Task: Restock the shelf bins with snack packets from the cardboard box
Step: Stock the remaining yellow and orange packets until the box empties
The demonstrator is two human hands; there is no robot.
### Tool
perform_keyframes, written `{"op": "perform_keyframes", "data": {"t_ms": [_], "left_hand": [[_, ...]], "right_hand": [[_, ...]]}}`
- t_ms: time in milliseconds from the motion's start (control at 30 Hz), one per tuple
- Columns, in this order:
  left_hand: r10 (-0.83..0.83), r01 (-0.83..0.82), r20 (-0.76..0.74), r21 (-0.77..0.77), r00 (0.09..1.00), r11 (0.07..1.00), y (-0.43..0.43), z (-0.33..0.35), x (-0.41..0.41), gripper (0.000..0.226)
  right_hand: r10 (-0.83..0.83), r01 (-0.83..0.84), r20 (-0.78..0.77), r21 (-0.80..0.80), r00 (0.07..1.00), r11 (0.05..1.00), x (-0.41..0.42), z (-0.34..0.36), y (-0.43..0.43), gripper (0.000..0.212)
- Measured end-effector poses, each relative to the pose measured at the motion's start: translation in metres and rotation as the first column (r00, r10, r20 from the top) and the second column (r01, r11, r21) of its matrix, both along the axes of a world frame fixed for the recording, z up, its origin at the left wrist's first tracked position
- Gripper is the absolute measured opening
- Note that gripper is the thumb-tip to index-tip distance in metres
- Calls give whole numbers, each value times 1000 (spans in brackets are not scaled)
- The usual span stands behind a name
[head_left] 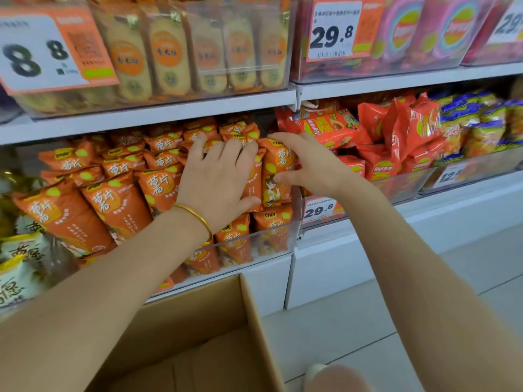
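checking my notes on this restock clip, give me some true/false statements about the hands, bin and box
1. The left hand and the right hand both touch orange packets in the clear bin. True.
2. The gold bangle is on the right wrist. False: it is on the left wrist.
3. The box is full of packets. False: no packets show in the part in view.
4. The tag right of the bin reads 29.8. True.
5. The left hand lifts a packet clear of the bin. False: it lies flat on packets inside it.
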State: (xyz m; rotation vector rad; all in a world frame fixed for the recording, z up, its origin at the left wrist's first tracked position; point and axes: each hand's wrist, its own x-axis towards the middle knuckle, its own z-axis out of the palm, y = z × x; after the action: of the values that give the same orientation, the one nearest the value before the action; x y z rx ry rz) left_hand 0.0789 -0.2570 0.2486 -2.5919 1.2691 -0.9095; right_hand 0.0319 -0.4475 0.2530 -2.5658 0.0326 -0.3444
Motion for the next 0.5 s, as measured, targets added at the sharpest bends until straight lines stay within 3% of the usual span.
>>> {"op": "perform_keyframes", "data": {"t_ms": [167, 367, 500], "left_hand": [[94, -94, 13, 42, 995, 995, 1, 1, -7, 87], [132, -132, 16, 27, 991, 991, 2, -2, -6, 86], [156, -157, 37, 43, 987, 987, -1, -4, -6, 88]], "right_hand": [[46, -55, -123, -67, 991, 996, 3, 5, 7, 72], [135, -122, -201, 73, 970, 990, -1, 23, -5, 54], [19, -35, -180, -86, 983, 996, 5, 13, 9, 87]]}}
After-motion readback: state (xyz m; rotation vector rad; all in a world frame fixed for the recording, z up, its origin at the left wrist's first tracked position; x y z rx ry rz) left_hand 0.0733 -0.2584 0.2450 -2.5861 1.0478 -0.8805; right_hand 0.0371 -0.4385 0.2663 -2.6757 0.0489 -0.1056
